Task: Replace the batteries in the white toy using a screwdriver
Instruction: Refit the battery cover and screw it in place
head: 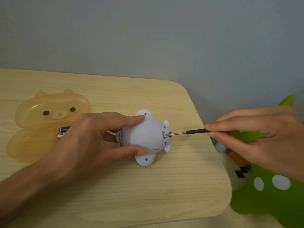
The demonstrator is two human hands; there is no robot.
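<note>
Left hand point(92, 139) grips the white toy point(146, 137) on the counter point(164, 186), forefinger and thumb either side. Right hand point(256, 139) pinches the screwdriver point(187, 132), tip in the toy's end. Batteries point(63, 132) lie behind the left hand.

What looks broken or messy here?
Nothing looks broken or spilled. The white toy lies on the table, held by the left hand, while the right hand pinches the screwdriver, tip at the toy's end. The bear case simply lies open, with batteries inside.

Smooth white plastic toy point(145, 136), wood-grain table point(148, 186)
</note>
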